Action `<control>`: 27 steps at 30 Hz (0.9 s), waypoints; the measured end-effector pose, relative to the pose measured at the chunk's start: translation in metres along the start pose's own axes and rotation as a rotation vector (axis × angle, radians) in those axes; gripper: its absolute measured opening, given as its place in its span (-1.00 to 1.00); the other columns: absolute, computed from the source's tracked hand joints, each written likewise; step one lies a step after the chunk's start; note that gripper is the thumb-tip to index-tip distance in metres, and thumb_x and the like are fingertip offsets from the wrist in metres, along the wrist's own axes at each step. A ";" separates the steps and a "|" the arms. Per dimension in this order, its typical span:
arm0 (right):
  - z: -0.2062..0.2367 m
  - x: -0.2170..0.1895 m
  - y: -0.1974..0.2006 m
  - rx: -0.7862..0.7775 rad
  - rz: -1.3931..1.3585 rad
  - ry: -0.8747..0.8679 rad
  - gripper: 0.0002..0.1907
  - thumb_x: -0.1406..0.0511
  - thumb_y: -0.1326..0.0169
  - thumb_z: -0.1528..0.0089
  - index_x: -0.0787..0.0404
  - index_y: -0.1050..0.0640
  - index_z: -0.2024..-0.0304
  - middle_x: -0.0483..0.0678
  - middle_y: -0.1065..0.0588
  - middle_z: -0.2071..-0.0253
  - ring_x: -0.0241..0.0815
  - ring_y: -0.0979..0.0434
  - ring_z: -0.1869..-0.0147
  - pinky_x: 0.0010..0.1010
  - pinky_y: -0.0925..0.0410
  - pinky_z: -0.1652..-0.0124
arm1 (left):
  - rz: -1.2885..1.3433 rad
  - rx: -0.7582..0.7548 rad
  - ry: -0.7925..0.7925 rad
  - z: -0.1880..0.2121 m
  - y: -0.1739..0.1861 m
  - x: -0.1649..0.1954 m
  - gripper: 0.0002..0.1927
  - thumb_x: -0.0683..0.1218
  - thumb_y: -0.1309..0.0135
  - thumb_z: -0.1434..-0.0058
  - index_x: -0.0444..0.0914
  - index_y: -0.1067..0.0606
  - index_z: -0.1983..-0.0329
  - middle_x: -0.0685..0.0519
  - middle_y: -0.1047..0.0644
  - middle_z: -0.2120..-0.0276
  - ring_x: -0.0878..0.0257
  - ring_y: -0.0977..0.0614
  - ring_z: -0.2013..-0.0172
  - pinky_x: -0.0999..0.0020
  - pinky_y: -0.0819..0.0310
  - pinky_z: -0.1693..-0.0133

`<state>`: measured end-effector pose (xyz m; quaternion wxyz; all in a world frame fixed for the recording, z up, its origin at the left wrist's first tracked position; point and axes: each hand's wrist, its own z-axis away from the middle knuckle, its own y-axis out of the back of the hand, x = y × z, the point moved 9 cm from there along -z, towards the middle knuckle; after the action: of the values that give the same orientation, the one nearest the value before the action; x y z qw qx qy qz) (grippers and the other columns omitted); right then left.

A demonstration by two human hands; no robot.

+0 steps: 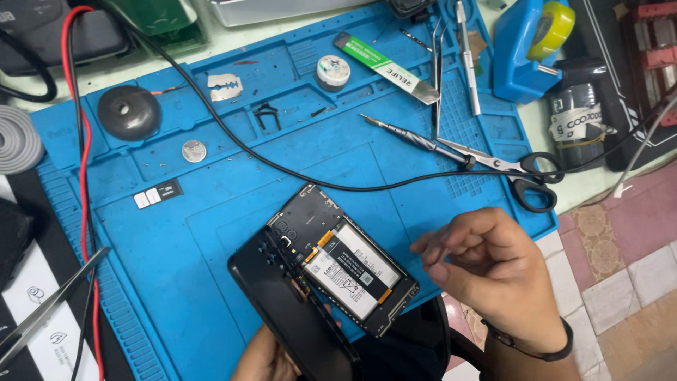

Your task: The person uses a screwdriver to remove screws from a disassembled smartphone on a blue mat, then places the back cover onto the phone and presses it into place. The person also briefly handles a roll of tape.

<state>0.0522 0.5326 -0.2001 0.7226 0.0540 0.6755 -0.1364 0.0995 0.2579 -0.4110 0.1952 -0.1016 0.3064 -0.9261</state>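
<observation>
Here, an opened phone (345, 271) sits at the near edge of the blue mat (211, 212), its black back cover (282, 296) half off.

The white-and-black label on its battery (352, 271) faces up; a green-and-white strip package (384, 67) lies at the mat's far side, beside a small round white tin (333, 70). The left hand (264, 360) props the phone from beneath, its grip mostly hidden, so I cannot tell how it closes. The right hand (486, 271) hovers just right of the phone, fingertips pinched together, wrist bent, a black band round it.
</observation>
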 end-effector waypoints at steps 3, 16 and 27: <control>0.001 -0.007 -0.004 -0.033 -0.021 0.069 -0.60 0.63 -0.18 -0.16 0.28 -0.41 0.02 0.00 -0.55 0.21 -0.15 -0.62 0.00 0.02 -0.43 -0.24 | 0.037 0.009 -0.053 0.004 -0.008 0.006 -0.39 0.17 0.22 -0.31 -0.24 -0.36 -0.31 -0.17 -0.61 0.01 -0.02 -0.67 0.04 0.00 -0.61 0.03; 0.012 -0.009 -0.001 -0.238 -0.201 0.255 -0.66 0.56 -0.25 -0.20 0.12 -0.44 0.14 0.07 -0.54 0.28 -0.11 -0.58 0.17 0.18 -0.39 -0.13 | -0.063 0.092 0.034 -0.001 -0.021 0.005 -0.37 0.24 0.21 -0.31 -0.15 -0.37 -0.34 -0.10 -0.62 -0.02 0.06 -0.67 -0.01 0.06 -0.56 -0.05; 0.013 -0.005 0.000 -0.387 -0.295 0.255 -0.67 0.56 -0.22 -0.23 0.11 -0.46 0.11 0.12 -0.53 0.19 -0.07 -0.53 0.14 0.23 -0.34 -0.08 | -0.177 0.118 0.113 0.005 -0.032 0.002 -0.35 0.30 0.21 -0.31 -0.08 -0.37 -0.36 -0.03 -0.63 -0.05 0.13 -0.67 -0.05 0.10 -0.52 -0.13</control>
<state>0.0648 0.5297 -0.1938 0.6009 -0.1674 0.7751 -0.1009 0.0900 0.2779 -0.3871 0.1005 -0.0643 0.2518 -0.9604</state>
